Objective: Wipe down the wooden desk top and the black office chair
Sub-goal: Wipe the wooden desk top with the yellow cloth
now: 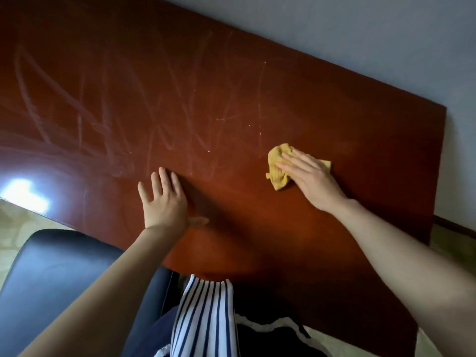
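The reddish-brown wooden desk top (231,81) fills most of the view, with pale streaky smear marks across its left and middle. A crumpled yellow cloth (277,169) lies on the desk right of centre. My right hand (310,177) presses flat on the cloth with straight fingers. My left hand (164,200) rests flat on the bare wood near the front edge, fingers spread. The black office chair (64,279) sits at the lower left, partly under the desk's front edge and behind my left forearm.
A grey wall (373,42) runs along the desk's far side. The desk's right end (438,176) drops to a strip of floor with a dark skirting board. Pale floor shows at the left, beside a bright light glare on the desk. My striped clothing is below.
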The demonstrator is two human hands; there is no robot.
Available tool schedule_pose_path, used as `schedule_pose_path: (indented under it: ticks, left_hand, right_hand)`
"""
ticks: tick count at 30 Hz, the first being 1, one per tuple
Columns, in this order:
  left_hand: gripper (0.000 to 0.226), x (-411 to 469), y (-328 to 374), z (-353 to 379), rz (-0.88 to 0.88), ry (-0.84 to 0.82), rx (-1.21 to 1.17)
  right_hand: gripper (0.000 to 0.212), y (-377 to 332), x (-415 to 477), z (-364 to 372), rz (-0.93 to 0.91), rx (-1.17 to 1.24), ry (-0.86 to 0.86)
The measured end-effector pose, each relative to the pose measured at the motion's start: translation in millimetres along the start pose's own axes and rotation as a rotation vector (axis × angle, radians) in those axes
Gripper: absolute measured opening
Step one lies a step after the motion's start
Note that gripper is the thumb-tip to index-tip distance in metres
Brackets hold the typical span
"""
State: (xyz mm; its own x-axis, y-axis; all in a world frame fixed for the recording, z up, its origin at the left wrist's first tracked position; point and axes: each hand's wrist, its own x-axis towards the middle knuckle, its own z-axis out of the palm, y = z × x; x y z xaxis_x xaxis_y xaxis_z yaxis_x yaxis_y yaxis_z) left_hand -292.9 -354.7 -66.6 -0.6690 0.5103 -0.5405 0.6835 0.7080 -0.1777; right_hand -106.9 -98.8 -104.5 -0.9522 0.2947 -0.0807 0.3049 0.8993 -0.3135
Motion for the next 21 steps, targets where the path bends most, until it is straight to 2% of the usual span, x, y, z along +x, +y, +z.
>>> schedule_pose_path:
  ticks: [6,10,12,21]
  left_hand:
    - [0.134,9,1,8,0.001,0.005,0.040]
    - [0.134,9,2,10,-0.011,0.001,0.070]
    - [0.134,9,2,10,-0.017,0.000,0.067]
    - [0.133,8,-3,6,0.051,0.016,0.031]
  right_hand:
    - [0.041,26,86,-13,0.255,0.018,0.129]
    - [0.043,7,136,-4,0.489,-0.005,0.197]
    - [0.044,-11,151,2,0.549,-0.023,0.202]
    - [0.048,-103,132,42,0.246,-0.124,0.064]
